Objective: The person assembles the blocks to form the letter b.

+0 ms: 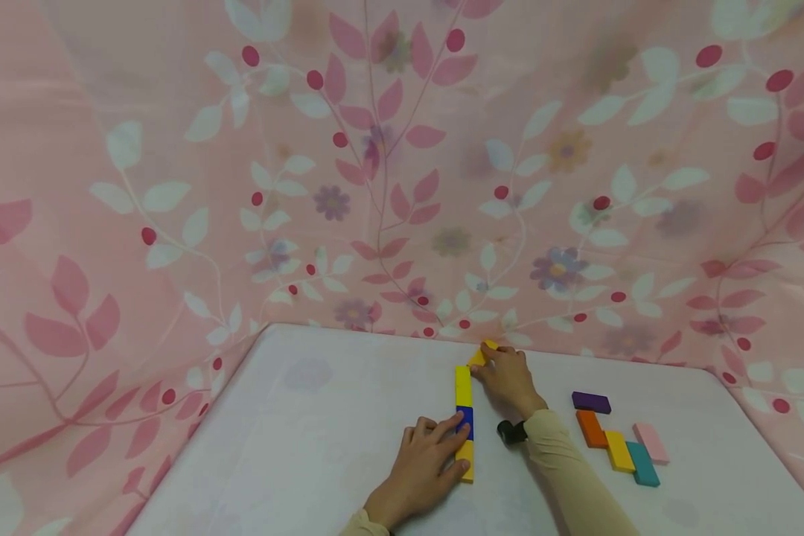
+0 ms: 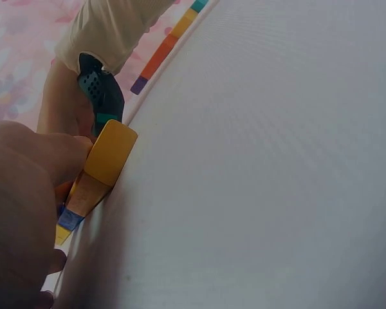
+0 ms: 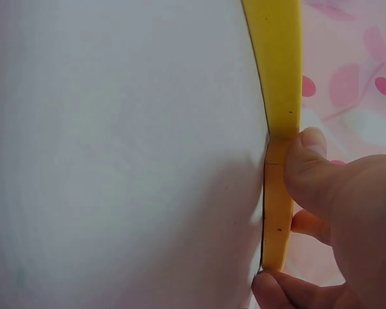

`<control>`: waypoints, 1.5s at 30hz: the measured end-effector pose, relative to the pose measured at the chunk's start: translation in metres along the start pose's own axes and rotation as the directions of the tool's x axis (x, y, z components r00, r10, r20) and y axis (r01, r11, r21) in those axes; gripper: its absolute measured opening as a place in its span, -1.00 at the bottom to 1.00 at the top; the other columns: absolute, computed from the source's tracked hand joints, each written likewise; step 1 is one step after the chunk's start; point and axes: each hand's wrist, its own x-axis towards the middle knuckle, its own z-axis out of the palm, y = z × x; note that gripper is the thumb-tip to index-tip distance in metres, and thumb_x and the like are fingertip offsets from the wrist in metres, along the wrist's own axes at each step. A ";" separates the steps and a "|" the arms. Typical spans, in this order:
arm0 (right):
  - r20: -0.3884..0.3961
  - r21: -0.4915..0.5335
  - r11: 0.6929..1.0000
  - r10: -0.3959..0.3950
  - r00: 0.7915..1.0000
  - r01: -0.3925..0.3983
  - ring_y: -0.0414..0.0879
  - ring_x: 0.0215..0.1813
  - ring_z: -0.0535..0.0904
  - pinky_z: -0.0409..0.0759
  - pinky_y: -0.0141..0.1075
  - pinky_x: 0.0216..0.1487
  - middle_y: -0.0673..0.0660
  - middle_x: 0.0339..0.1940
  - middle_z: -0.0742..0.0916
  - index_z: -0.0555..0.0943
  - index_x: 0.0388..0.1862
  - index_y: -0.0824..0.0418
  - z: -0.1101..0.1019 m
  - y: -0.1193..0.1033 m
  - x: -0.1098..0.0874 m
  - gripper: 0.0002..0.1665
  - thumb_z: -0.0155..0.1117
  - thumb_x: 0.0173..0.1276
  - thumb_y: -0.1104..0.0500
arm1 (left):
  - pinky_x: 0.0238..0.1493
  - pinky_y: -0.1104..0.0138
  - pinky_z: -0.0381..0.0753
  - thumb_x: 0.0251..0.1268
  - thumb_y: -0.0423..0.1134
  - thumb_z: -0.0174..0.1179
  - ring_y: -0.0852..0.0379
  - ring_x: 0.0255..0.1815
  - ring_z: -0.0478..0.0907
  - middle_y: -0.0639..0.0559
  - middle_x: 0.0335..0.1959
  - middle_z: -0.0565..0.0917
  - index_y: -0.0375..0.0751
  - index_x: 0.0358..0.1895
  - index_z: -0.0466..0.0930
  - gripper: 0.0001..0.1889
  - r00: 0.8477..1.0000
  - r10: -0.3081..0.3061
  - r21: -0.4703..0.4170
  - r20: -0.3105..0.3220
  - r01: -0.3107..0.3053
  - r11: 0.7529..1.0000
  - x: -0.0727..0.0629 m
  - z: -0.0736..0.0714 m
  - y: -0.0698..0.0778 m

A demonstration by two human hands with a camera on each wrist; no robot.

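A row of wooden blocks runs away from me: an orange-yellow block [image 1: 467,473] nearest, then a blue block [image 1: 465,435], then a bright yellow block [image 1: 464,385]. My left hand [image 1: 420,463] rests on the near part, fingertips on the blue block and thumb on the orange-yellow one. Beyond the row's far end, my right hand [image 1: 509,378] holds another yellow block [image 3: 276,212] between thumb and fingers. That block stands at an angle, its near end against the bright yellow block [image 3: 280,64].
To the right lie a purple block [image 1: 591,403], an orange block [image 1: 591,429], a yellow block [image 1: 619,451], a teal block [image 1: 643,464] and a pink block [image 1: 651,444]. A pink floral curtain [image 1: 402,186] hangs behind and beside the white table [image 1: 308,432].
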 end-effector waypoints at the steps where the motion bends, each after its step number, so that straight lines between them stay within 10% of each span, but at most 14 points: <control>1: 0.003 -0.001 1.000 0.003 1.000 -0.003 0.48 0.33 0.44 0.54 0.32 0.30 0.46 0.43 0.60 0.48 0.57 0.20 0.000 -0.001 0.000 -0.25 0.35 0.53 -0.11 | 0.09 0.14 0.31 0.63 0.25 0.03 0.08 0.24 0.32 0.29 0.68 0.28 0.27 0.59 0.41 -0.42 1.000 0.001 0.003 -0.003 -0.001 1.000 0.000 0.000 0.000; 24: 0.114 -0.093 0.996 0.016 0.993 -0.005 0.68 0.47 0.22 0.29 0.67 0.21 0.69 0.59 0.24 0.47 0.60 0.01 0.004 -0.018 -0.007 -0.30 0.12 0.63 -0.25 | 0.11 0.15 0.32 0.64 0.23 0.02 0.09 0.25 0.31 0.29 0.68 0.28 0.24 0.58 0.42 -0.44 1.000 0.015 0.032 -0.018 -0.014 0.999 0.000 0.000 0.002; 45: 0.146 -0.129 0.989 -0.054 0.988 0.073 0.60 0.42 0.36 0.34 0.58 0.26 0.49 0.56 0.46 0.49 0.58 0.00 -0.001 -0.026 -0.018 -0.38 0.12 0.66 -0.16 | 0.21 0.08 0.35 0.63 0.24 0.04 0.10 0.32 0.32 0.29 0.68 0.29 0.27 0.58 0.42 -0.44 1.000 0.005 0.028 0.006 -0.005 1.000 -0.011 -0.001 0.005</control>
